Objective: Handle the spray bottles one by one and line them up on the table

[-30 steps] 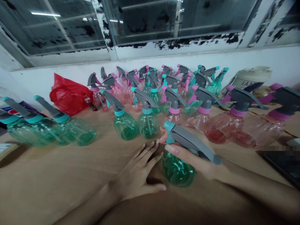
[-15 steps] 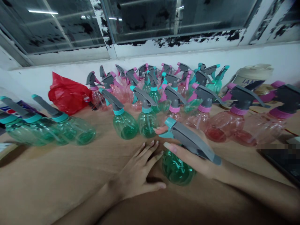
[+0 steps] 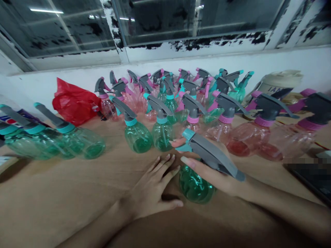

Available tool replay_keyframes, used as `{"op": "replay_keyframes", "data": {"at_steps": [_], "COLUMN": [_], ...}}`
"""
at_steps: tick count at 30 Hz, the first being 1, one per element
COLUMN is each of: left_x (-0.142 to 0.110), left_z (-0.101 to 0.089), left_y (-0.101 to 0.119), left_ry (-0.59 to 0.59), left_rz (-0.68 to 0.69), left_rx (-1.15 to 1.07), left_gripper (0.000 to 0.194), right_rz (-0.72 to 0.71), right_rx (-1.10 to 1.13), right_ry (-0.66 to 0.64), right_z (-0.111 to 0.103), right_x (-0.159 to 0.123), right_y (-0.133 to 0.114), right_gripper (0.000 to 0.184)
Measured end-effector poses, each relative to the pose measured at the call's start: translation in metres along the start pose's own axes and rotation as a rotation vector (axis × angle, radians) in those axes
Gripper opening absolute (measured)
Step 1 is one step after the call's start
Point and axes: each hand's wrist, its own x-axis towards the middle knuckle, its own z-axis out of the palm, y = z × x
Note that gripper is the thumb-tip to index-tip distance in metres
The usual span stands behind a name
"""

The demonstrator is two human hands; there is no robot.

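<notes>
A green spray bottle (image 3: 197, 184) with a grey and turquoise trigger head stands on the wooden table (image 3: 64, 193) in front of me. My right hand (image 3: 214, 172) is closed around its neck, thumb on the near side and other fingers behind, partly hidden by the head. Just left of the bottle, my left hand (image 3: 157, 186) lies flat on the table with its fingers spread, holding nothing. Beyond my hands stand two green spray bottles (image 3: 138, 136) with turquoise collars and several pink spray bottles (image 3: 241, 139) with pink collars.
Several green bottles (image 3: 88, 143) stand at the left. More spray bottles (image 3: 169, 100) crowd against the wall, beside a red plastic bag (image 3: 73, 103). A cream bag (image 3: 280, 81) sits at the back right, and a dark flat object (image 3: 310, 179) lies at the right edge.
</notes>
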Motion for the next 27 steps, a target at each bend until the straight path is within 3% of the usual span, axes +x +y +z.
{"op": "replay_keyframes", "data": {"at_steps": [12, 18, 23, 27], "left_x": [0.0006, 0.0007, -0.0002, -0.0004], "left_z": [0.0, -0.0008, 0.0033, 0.0015], "left_y": [0.0002, 0.0002, -0.0019, -0.0009], "left_ry": [-0.005, -0.019, -0.007, -0.017], "left_rz": [0.0, -0.007, -0.002, -0.004], "left_rx": [0.033, 0.022, 0.01, 0.038], "left_gripper": [0.089, 0.091, 0.094, 0.089], "right_rz": [0.006, -0.045, -0.049, -0.089], "right_rx": [0.0, -0.008, -0.118, -0.104], "right_ry": [-0.013, -0.009, 0.005, -0.044], "right_z": [-0.0017, -0.0006, -0.0006, -0.0023], "right_x": [-0.0003, 0.0038, 0.0056, 0.0059], "right_y": [-0.0003, -0.0042, -0.0061, -0.0032], "right_gripper": [0.026, 0.011, 0.018, 0.01]}}
